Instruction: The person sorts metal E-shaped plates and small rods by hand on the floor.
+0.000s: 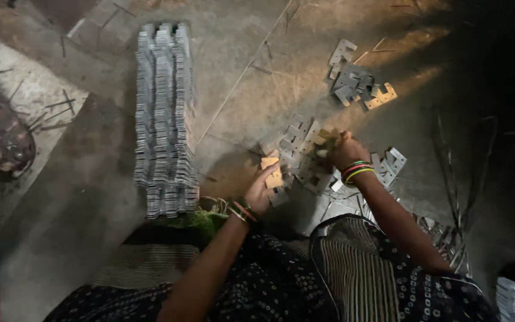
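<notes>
Floor, dim light. Left hand: grip closed on one flat metal bracket at the near edge of a loose bracket pile. Right hand: grip closed on a bracket at the pile's right side (piece mostly hidden by fingers). Left of the pile: long stacked row of brackets, running near to far. Far right: smaller bracket cluster, well apart. Coloured bangles on the right wrist.
</notes>
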